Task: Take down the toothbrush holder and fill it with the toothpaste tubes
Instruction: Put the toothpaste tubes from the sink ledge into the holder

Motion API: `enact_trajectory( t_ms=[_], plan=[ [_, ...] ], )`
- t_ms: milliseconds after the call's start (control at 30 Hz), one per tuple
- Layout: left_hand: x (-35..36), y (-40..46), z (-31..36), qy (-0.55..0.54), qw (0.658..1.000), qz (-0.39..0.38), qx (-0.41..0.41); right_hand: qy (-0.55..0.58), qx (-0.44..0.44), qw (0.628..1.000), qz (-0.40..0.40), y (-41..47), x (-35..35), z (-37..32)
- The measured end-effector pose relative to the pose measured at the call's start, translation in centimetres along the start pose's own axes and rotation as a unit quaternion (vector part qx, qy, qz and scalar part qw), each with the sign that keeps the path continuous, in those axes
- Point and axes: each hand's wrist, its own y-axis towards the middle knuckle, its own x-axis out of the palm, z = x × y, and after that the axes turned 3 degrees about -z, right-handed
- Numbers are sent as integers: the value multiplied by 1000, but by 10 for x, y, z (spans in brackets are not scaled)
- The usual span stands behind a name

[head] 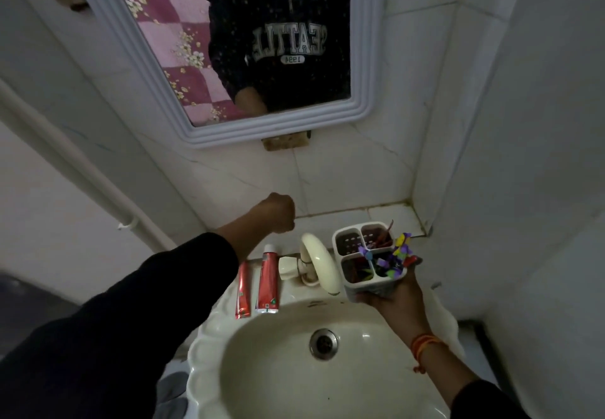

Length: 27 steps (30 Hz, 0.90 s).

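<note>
A white toothbrush holder (366, 282) with four compartments rests in my right hand (394, 297), held from below over the right side of the sink. Toothbrushes and small purple and yellow trinkets stick out of its near right compartments. Two red toothpaste tubes lie side by side on the sink's left rim: a thin one (243, 291) and a wider one with a white cap (268, 279). My left hand (278, 212) is a closed fist raised near the wall tiles above the tubes, with nothing visible in it.
A cream tap (322, 261) curves over the basin between the tubes and the holder. The white sink (209, 346) has a metal drain (324, 343). A white-framed mirror (271, 124) hangs above. A tiled wall corner stands close on the right, a pipe (98, 189) on the left.
</note>
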Motion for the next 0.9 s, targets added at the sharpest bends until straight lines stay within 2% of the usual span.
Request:
enact_trajectory(
  t_ms=[167, 200, 267, 400, 500, 600, 700, 767, 833, 900],
  plan=[
    [50, 30, -42, 5, 999, -9, -37, 13, 38, 999, 4, 0, 3, 5],
    [58, 33, -45, 5, 999, -9, -40, -19, 44, 999, 1, 0, 3, 6],
    [68, 36, -45, 33, 999, 8, -36, -48, 42, 998, 6, -2, 3, 6],
    [73, 39, -45, 91, 995, 48, -17, -11, 25, 1000, 2, 1, 2, 8],
    [76, 42, -53, 109, 991, 70, 17, 33, 13, 999, -7, 0, 5, 3],
    [69, 40, -54, 108, 985, 125, 55, -14, 59, 998, 10, -4, 9, -5],
    [48, 29, -42, 14, 980, 156, 122, -23, -4, 1000, 0, -4, 6, 4],
    [24, 17, -29, -17, 974, 143, 176, 18, -22, 999, -30, -2, 2, 10],
    [-4, 1, -12, 34, 967, 117, 223, 18, -32, 999, -34, -2, 4, 5],
    [-30, -15, 11, 83, 965, 88, 232, 2, -16, 1000, -17, 0, 4, 7]
  ],
)
